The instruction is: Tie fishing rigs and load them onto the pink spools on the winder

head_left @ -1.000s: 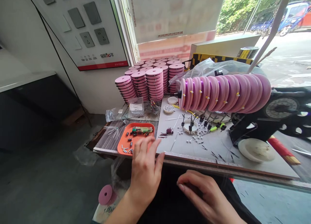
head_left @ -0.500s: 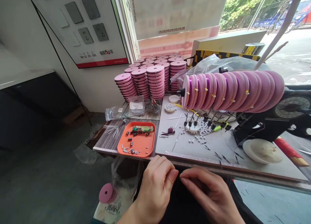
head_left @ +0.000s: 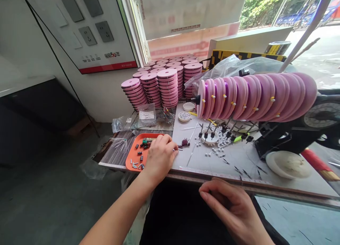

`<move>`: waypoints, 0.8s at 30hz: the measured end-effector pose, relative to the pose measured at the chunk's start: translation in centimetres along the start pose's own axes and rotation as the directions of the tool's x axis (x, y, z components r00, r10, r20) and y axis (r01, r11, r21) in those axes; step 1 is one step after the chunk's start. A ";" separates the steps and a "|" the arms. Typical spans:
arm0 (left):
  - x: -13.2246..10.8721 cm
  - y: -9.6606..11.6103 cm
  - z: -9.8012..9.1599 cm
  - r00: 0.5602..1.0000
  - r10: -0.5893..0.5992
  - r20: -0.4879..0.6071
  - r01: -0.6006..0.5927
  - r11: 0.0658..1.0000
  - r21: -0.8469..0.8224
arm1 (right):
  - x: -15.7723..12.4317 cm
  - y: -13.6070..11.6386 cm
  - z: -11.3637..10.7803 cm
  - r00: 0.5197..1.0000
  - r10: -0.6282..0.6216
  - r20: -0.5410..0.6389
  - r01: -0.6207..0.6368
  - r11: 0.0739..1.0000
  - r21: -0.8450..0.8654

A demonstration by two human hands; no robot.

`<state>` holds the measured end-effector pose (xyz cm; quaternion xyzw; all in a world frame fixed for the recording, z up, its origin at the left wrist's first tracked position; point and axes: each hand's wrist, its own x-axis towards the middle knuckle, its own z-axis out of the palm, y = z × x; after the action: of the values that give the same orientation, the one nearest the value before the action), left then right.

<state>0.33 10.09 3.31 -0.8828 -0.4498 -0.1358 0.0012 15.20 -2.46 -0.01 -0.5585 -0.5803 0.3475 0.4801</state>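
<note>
My left hand (head_left: 160, 155) reaches over the right edge of an orange tray (head_left: 132, 157) that holds small dark and metal parts. Its fingers are curled, with the tips close to small purple tassel pieces (head_left: 185, 142) on the grey board (head_left: 239, 160); what they pinch is hidden. My right hand (head_left: 228, 206) hangs below the table's front edge over dark cloth on my lap. Its fingers are bent and drawn together, and I cannot see whether anything is in them.
A row of pink spools (head_left: 252, 96) sits on a spindle of a black machine (head_left: 289, 137). Stacks of pink spools (head_left: 164, 85) stand at the back. White beads (head_left: 219, 135), a bead dish (head_left: 184, 117), a white bowl (head_left: 288, 164) and plastic bags (head_left: 147, 115) lie around.
My left hand moved from beside my right hand below the table edge up and forward onto the tray's right edge. My right hand stayed low and shifted slightly down.
</note>
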 end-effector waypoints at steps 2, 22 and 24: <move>0.2 0.0 0.0 1.000 0.010 0.014 -0.010 1.000 -0.009 | 0.0 0.0 -0.1 1.000 -0.002 0.011 0.002 1.000 -0.010; -10.6 5.7 1.2 0.775 -0.497 0.391 0.398 -0.097 -0.912 | -1.3 -1.5 -0.3 0.948 -0.312 0.068 0.319 0.925 -0.207; -10.7 5.9 1.2 0.784 -0.501 0.365 0.398 -0.045 -0.916 | -1.2 -1.7 -0.3 0.934 -0.351 0.064 0.356 0.899 -0.256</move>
<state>-0.68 -1.72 0.25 -0.4577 -0.5102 -0.4198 -0.5949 14.86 -3.95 1.50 -0.4999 -0.7169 0.1788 0.4520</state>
